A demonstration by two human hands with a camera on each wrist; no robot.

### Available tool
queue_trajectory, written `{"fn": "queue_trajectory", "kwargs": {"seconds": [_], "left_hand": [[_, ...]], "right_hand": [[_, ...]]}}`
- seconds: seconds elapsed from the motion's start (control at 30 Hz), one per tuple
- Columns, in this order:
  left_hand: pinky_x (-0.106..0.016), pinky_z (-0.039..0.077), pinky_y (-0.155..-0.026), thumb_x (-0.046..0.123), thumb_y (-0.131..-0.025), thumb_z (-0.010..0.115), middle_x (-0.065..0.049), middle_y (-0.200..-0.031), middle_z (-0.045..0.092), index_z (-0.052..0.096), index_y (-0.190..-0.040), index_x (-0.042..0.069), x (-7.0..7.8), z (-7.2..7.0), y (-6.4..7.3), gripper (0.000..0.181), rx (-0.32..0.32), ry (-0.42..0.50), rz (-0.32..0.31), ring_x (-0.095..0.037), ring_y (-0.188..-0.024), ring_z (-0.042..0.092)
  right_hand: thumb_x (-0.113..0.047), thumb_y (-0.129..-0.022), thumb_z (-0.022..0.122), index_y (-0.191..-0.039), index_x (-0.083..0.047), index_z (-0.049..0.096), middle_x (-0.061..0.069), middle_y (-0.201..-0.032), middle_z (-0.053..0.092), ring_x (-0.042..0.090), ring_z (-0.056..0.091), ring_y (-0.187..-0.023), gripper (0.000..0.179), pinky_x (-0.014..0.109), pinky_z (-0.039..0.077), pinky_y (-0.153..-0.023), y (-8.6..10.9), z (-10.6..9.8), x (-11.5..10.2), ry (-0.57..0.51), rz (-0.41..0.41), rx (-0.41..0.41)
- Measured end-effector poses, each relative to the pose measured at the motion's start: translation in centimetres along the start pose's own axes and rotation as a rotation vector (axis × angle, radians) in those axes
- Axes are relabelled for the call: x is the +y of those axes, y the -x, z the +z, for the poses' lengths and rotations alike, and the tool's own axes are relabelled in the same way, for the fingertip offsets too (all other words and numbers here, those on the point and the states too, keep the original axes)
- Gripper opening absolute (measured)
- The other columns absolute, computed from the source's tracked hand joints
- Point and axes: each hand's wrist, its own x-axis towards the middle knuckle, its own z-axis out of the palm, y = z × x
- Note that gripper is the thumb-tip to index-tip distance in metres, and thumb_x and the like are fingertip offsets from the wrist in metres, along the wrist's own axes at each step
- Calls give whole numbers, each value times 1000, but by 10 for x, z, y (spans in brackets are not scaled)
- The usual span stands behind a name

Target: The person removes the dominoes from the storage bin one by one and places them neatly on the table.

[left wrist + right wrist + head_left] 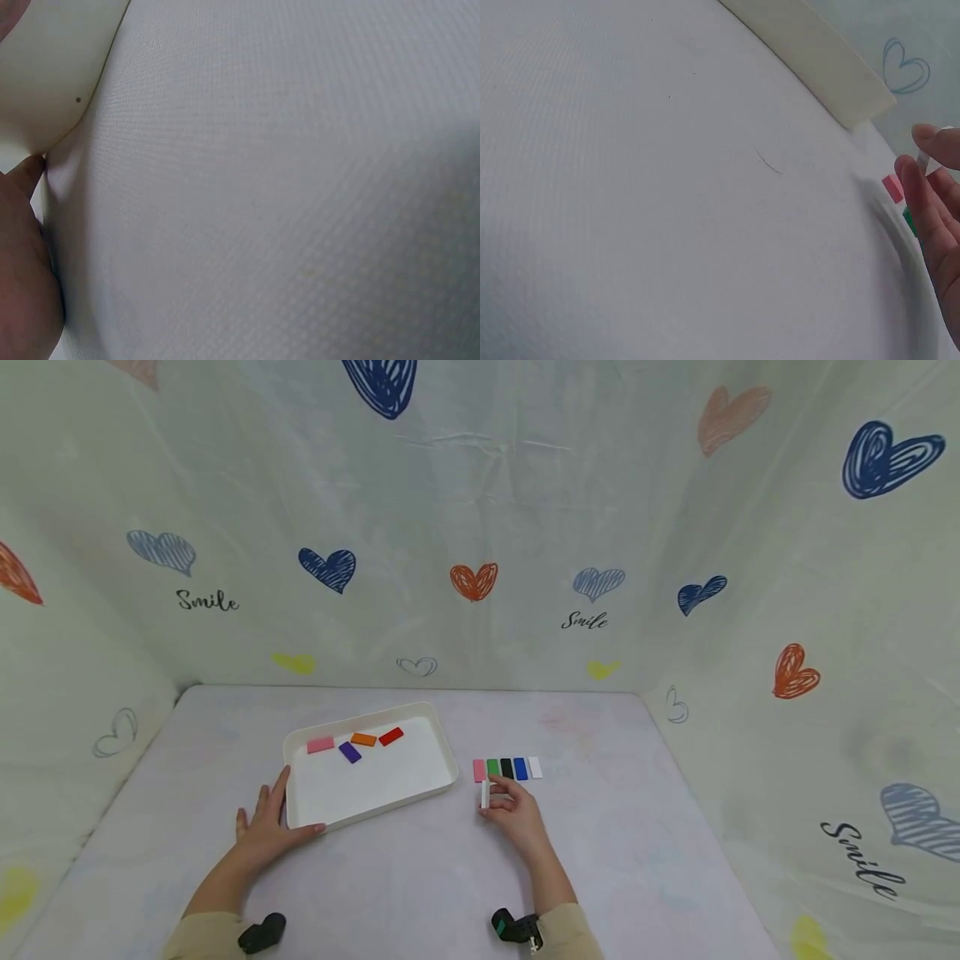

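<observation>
Tray (382, 777): four blocks (363, 739) (head view only); left hand (262, 838) touches it, fingers (278, 789) spread; right hand (519, 818) pinches one white block (485, 794).

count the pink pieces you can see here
2: one pink piece in the white tray, toward its far left corner; another pink piece on the table, left of the green piece. No others show.

The tray (382, 781) is white, the backdrop (517, 518) heart-patterned.
</observation>
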Motion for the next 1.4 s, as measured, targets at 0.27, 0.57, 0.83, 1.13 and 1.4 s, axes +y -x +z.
{"fn": "queue_trajectory", "kwargs": {"seconds": [0.27,0.57,0.83,1.13,1.4], "left_hand": [[-64,-21,-105,46,-72,80,-37,-153,3,-5,-154,5,0,0,0,126,-3,0,0,-52,-141,-10],[-64,-21,-105,46,-72,80,-36,-153,2,-5,-154,5,1,-2,2,126,1,-2,-2,-52,-141,-10],[-63,-21,-106,46,-71,81,-36,-153,2,-5,-154,5,2,-3,1,126,-1,4,-8,-51,-141,-10],[-64,-21,-105,46,-71,81,-36,-154,3,-4,-154,5,2,-1,1,126,7,2,2,-52,-141,-9],[-63,-21,-105,45,-72,81,-36,-154,3,-5,-154,5,2,-2,1,125,1,5,-4,-51,-141,-10]], "right_hand": [[-1,-75,81,-124,-5,64,9,-105,61,16,60,-83,51,24,54,-71,-4,-6,10,101,7,47],[-2,-73,84,-118,-2,65,4,-95,58,15,49,-72,49,20,44,-57,-7,-3,7,188,-32,-21],[-4,-73,84,-118,-3,66,2,-87,53,14,46,-69,49,21,40,-55,-8,3,5,242,-1,19],[-4,-73,84,-118,-4,67,1,-87,53,15,46,-71,49,21,39,-54,-11,4,3,304,22,20],[-7,-73,85,-118,-4,67,1,-86,54,15,46,-71,49,22,39,-54,-13,5,3,343,22,16]]}}
